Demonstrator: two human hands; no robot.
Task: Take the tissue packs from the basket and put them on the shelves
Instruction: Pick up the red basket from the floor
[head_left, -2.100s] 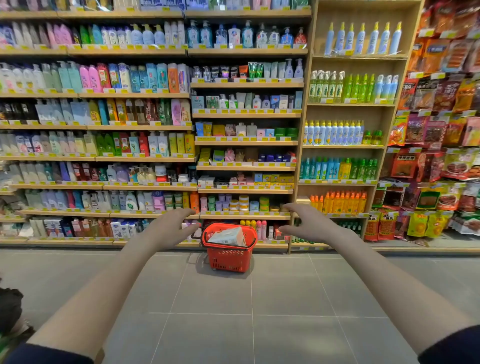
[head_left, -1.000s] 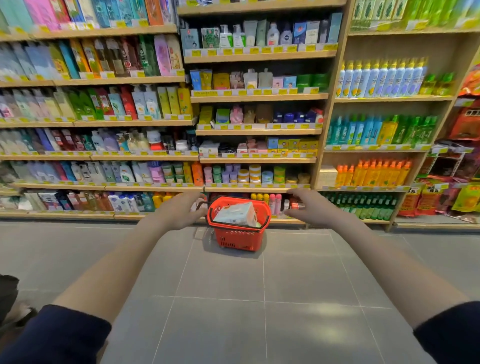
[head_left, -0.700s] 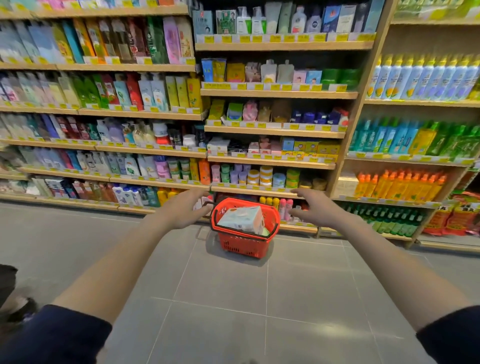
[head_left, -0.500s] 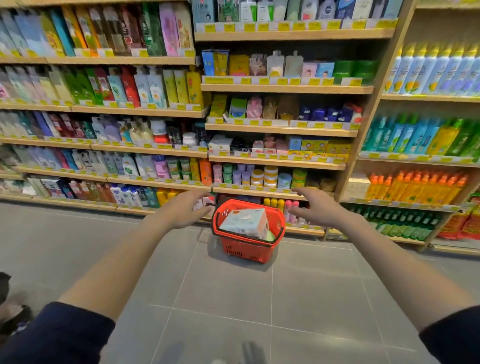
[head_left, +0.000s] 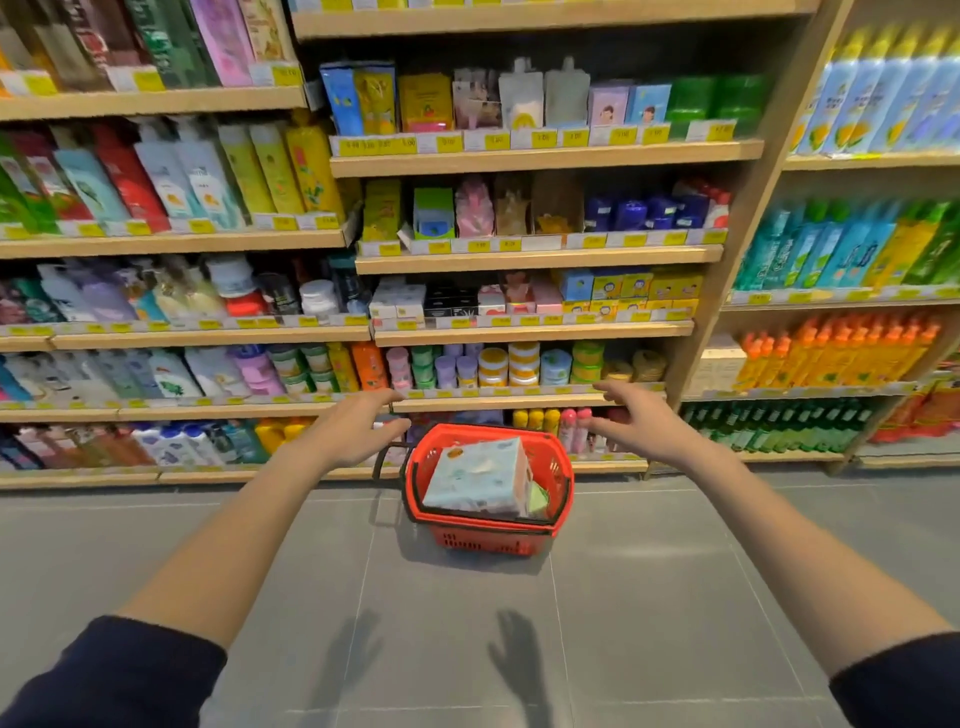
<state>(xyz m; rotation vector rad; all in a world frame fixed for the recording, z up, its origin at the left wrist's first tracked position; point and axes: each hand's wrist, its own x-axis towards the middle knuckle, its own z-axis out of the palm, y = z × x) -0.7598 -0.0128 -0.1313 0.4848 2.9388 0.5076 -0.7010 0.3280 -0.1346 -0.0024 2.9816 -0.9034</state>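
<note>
You have closed on the basket (head_left: 488, 540) at 12 o'clock (shelves (head_left: 524, 332) loom larger); shadows (head_left: 514, 654) now mark the floor (head_left: 654, 587) at 6 o'clock.

The red basket (head_left: 488, 540) stands on grey floor tiles (head_left: 649, 597) with bare floor in front and on both sides, and its mouth is open from above. A pale blue tissue pack (head_left: 478, 480) fills most of that mouth, and stocked shelves (head_left: 519, 403) stand just behind the basket.

Grey tiled floor (head_left: 649, 597), red basket (head_left: 558, 480) standing on it
</note>
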